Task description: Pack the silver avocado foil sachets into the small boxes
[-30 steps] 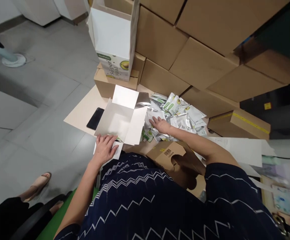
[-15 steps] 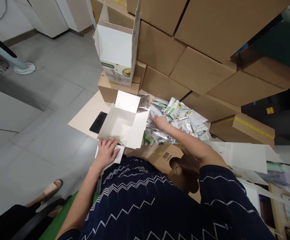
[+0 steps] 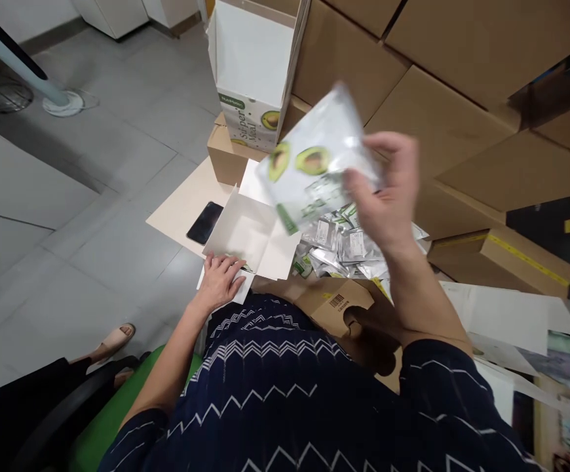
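Note:
My right hand grips one edge of a silver-white pouch printed with avocado halves, held up in the air and slightly blurred. Below and beyond it lies a heap of similar foil pouches, partly hidden by my right hand and forearm. An open white carton stands to the left of the heap with its flaps spread. My left hand is on the carton's near edge, fingers bent over the wall. Little of the carton's contents shows behind those fingers.
A black phone lies left of the carton. Behind stands an open printed avocado box on a brown box. Stacked cardboard boxes wall the back right. A cut-out brown carton sits near my lap. Someone's sandalled foot shows at left.
My right hand has lifted a pouch out of the heap and raised it toward the camera. The left hand stays on the carton's edge. The view has shifted slightly.

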Demonstrator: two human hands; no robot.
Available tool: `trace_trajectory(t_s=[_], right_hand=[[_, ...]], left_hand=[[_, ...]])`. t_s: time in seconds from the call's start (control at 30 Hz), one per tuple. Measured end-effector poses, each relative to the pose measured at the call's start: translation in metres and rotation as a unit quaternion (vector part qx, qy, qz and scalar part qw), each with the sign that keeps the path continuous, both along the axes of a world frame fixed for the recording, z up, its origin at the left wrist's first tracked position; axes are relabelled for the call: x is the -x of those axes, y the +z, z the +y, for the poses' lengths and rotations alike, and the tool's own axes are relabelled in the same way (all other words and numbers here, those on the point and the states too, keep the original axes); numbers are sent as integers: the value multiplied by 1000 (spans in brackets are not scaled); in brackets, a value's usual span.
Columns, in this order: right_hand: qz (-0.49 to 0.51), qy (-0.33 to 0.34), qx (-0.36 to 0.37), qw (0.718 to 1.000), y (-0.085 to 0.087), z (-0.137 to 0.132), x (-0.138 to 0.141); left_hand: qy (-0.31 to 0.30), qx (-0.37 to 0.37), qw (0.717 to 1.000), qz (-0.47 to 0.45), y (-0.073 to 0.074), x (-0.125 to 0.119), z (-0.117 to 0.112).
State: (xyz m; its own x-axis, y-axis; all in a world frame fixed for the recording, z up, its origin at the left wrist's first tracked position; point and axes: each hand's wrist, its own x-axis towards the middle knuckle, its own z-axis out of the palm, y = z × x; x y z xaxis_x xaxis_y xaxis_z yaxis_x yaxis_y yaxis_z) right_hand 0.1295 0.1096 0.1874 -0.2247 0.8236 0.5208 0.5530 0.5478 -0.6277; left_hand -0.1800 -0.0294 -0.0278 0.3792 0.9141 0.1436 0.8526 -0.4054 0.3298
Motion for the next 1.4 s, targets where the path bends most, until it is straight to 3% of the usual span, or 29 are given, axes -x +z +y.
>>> trace_trajectory(t_s=[0.1, 0.2, 0.3, 0.43, 0.53, 0.6, 0.67, 0.73, 0.87, 1.0, 1.07, 1.17, 1.3, 1.37, 1.4], right_hand=[[-104, 107, 71, 986, -34, -6, 49], [-215, 174, 165, 947, -66, -9, 90], [-267, 177, 199, 926, -82, -6, 120], [-265, 169, 198, 928, -88, 5, 148], [-221, 124, 229, 940, -99, 9, 157], [-208, 93, 279, 933, -112, 8, 155], [-240, 99, 334, 906, -126, 6, 150], [-316, 156, 361, 863, -136, 4, 143], [-439, 279, 336, 785, -146, 2, 143], [-511, 354, 345, 704, -156, -3, 158], [-521, 389, 346, 676, -161, -5, 165], [-498, 430, 344, 670, -157, -4, 167], [-376, 462, 406, 693, -109, 14, 135], [-238, 430, 454, 744, -81, 37, 103], [-162, 374, 453, 793, -71, 52, 85]], left_hand=[[2, -6, 1000, 6, 1, 0, -1], [-1, -10, 1000, 6, 1, 0, -1], [-2, -10, 1000, 6, 1, 0, -1], [0, -8, 1000, 0, 1, -1, 0], [2, -7, 1000, -4, 2, -1, -1], [4, -11, 1000, -7, 3, -1, -1], [5, -11, 1000, -12, 3, -1, -1], [3, -9, 1000, -14, 2, -2, 0], [-3, -12, 1000, -12, -2, -3, 2], [8, -24, 999, -22, -3, -5, 3], [22, -26, 999, -14, -2, -5, 4], [23, -13, 1000, 10, 0, -4, 5], [7, -2, 999, 36, 1, -1, 6], [4, -5, 999, 44, 1, 1, 4], [5, -7, 999, 46, 1, 2, 3]])
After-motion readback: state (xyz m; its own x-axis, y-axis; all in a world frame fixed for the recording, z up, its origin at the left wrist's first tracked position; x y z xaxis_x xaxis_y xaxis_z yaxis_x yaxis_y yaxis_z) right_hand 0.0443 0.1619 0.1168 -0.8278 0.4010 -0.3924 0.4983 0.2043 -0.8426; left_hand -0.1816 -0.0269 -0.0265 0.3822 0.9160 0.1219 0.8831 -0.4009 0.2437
